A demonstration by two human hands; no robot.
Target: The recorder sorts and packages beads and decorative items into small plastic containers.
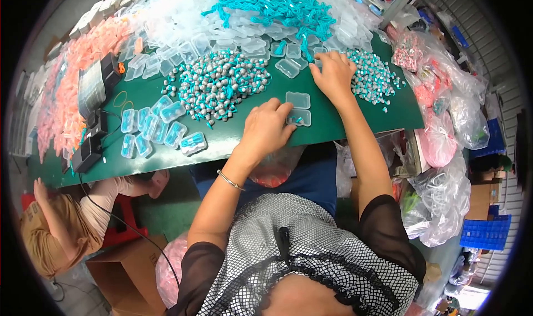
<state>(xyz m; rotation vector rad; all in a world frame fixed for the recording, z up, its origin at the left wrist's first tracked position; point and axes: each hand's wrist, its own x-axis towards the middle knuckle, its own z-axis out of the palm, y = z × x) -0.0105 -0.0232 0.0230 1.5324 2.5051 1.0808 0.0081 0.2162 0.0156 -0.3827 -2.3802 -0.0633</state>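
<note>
My left hand has its thumb and fingers closed at the left edge of a small clear plastic case, which lies with its lid folded back and something teal in its lower half. My right hand is farther off, palm down with fingers apart, between loose clear cases and a heap of small white-and-teal pieces; what lies under its fingertips is hidden. Another unlidded case rests left of it. Beyond my left hand spreads a big pile of ribbed grey-and-teal plugs.
Several filled cases lie at the left of the green table. Teal cords are heaped over clear cases at the back. Orange pieces and black devices stand farther left. Another person sits at lower left; plastic bags crowd the right.
</note>
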